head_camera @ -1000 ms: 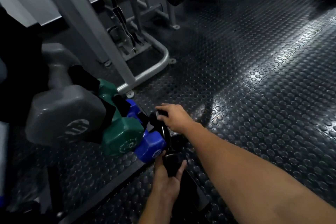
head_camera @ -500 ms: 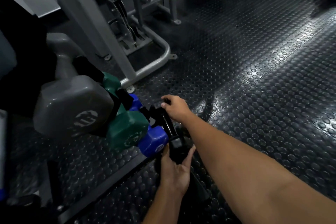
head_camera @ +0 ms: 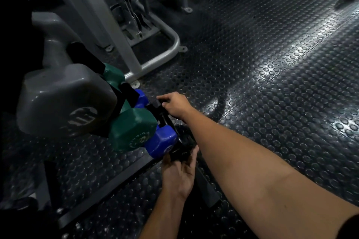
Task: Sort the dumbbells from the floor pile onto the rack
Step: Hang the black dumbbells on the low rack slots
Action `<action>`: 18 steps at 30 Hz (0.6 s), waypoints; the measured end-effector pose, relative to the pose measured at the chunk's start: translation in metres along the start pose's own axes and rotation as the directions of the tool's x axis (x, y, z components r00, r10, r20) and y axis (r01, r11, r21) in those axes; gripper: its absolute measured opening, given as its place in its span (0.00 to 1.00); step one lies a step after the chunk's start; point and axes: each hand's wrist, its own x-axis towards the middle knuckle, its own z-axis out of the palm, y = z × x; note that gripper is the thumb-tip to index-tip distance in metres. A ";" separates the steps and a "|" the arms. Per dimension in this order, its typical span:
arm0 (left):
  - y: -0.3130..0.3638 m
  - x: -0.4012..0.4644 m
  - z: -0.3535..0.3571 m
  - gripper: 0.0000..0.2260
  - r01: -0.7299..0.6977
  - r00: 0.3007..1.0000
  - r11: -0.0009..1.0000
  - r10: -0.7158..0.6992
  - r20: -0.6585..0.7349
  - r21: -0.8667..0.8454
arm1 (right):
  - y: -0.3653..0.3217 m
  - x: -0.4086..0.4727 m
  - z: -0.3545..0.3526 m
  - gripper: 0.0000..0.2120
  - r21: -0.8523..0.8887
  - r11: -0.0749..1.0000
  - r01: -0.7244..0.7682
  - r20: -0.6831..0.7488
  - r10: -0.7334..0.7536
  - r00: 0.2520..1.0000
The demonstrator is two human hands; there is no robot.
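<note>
Both hands on a black dumbbell (head_camera: pixel 175 137) just beside the blue dumbbell (head_camera: pixel 160 144): right hand (head_camera: pixel 174 105) grips its far end, left hand (head_camera: pixel 179 172) cups the near end. Grey (head_camera: pixel 64 99), green (head_camera: pixel 132 130) & blue already racked; this one's nearly seated, prob. Remaining pile not in view.
</note>
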 end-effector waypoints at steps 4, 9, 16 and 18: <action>-0.002 0.002 -0.001 0.26 -0.019 0.998 0.999 0.017 0.065 0.033 | -0.006 0.004 0.014 0.18 -0.077 0.997 0.014 0.107 -0.006 0.994; 0.002 0.013 -0.005 0.26 0.017 0.998 0.979 -0.004 -0.065 0.202 | 0.002 0.007 0.017 0.17 0.016 0.997 -0.070 0.136 0.068 0.988; 0.005 0.013 -0.033 0.17 0.010 0.930 0.374 0.338 -0.146 0.927 | 0.006 0.000 0.025 0.16 0.020 0.998 -0.062 0.068 0.060 0.996; 0.001 0.003 -0.032 0.19 0.058 0.895 -0.136 0.446 0.009 0.989 | 0.008 -0.004 0.028 0.18 0.034 0.997 -0.076 0.052 0.075 0.996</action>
